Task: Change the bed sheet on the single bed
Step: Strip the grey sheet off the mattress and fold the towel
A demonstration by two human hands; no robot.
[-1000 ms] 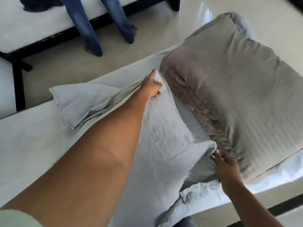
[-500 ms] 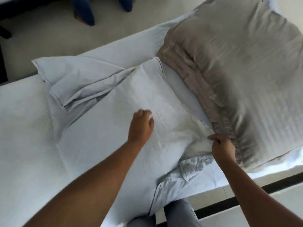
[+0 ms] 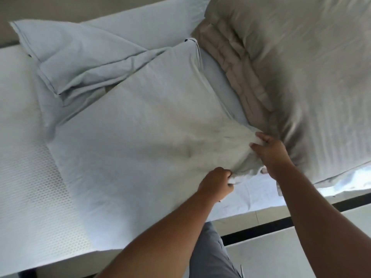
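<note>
Your left hand (image 3: 215, 184) grips the near edge of the pale sheet (image 3: 140, 137); your right hand (image 3: 270, 151) pinches a bunched fold just beyond. The sheet lies partly folded across the mattress (image 3: 30, 187), beside the beige pillow (image 3: 301, 77).

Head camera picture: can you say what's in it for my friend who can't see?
Both hands grip a bunched corner of a pale blue sheet lying partly folded on a bed: the left hand near the bed's edge, the right hand just beyond it. A folded beige blanket sits beside them, and bare white mattress shows at left.
</note>
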